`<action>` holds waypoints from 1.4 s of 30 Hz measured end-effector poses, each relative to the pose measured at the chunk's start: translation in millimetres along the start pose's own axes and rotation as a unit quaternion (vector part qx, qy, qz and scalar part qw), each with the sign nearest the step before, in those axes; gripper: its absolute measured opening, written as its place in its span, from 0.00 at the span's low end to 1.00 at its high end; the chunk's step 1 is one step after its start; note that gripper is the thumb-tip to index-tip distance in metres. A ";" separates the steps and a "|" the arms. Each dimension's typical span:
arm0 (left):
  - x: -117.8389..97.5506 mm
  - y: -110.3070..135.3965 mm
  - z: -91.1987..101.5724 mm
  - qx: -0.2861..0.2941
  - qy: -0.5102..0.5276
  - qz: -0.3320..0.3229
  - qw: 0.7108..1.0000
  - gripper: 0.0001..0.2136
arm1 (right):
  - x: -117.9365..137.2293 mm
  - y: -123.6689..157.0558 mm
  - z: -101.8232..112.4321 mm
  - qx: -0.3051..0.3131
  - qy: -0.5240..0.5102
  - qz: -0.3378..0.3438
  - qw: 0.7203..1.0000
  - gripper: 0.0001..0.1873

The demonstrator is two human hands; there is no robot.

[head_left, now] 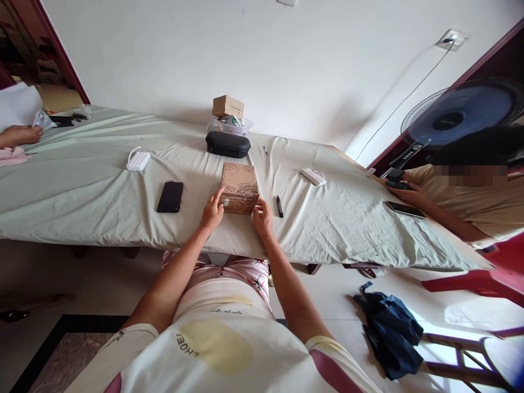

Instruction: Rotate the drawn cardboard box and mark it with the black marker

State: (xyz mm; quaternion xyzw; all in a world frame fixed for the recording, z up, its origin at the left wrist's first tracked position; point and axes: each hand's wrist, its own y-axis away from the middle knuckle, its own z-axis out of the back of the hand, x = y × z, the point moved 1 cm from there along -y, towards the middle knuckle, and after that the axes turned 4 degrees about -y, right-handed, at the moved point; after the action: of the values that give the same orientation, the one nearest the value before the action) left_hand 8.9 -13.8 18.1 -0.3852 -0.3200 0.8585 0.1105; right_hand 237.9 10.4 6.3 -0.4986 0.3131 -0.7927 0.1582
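A brown cardboard box (239, 179) with dark scribbled lines on its top and front sits on the cloth-covered table in front of me. My left hand (213, 209) is at its left side, fingers curved against the near left edge. On the opposite side, my right hand (263, 216) holds the near right corner with bent fingers. Just right of that hand lies a black marker (280, 206). A dark smartphone (170, 197) rests to the left of my left hand.
Behind the box are a black zip case (227, 144) and a plastic tub (241, 129) with a smaller carton (228, 106) on it. White power banks (138, 160) lie either side. A person (450, 202) sits at right; another person's hand (20, 135) is at left.
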 end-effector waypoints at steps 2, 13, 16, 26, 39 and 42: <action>-1.1 -0.2 1.0 0.002 -0.003 0.000 1.000 0.37 | -1.1 0.2 -0.4 0.005 -0.002 -0.013 1.000 0.22; -2.8 0.3 4.0 0.002 -0.028 -0.006 1.000 0.34 | -7.9 2.0 -2.5 0.003 0.004 -0.016 1.000 0.22; -1.5 0.5 3.0 -0.003 -0.030 -0.003 1.000 0.32 | -11.2 2.4 -3.7 0.003 0.011 -0.004 1.000 0.22; -4.4 1.5 2.7 -0.004 -0.047 -0.001 0.999 0.30 | -17.4 2.9 -5.0 -0.001 0.035 0.008 0.999 0.24; -9.5 1.2 -0.5 -0.006 -0.010 -0.019 1.000 0.22 | -24.9 1.6 -5.9 -0.026 0.020 -0.047 0.998 0.24; -8.5 0.0 -1.4 -0.013 0.003 -0.017 1.000 0.20 | -24.9 1.3 -5.2 -0.022 0.012 -0.056 0.998 0.23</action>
State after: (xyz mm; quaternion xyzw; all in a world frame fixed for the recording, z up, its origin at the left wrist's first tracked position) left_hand 15.7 -16.9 22.4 -0.3834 -0.3378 0.8510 0.1212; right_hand 244.5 25.2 -13.4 -0.5094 0.3041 -0.7990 0.0983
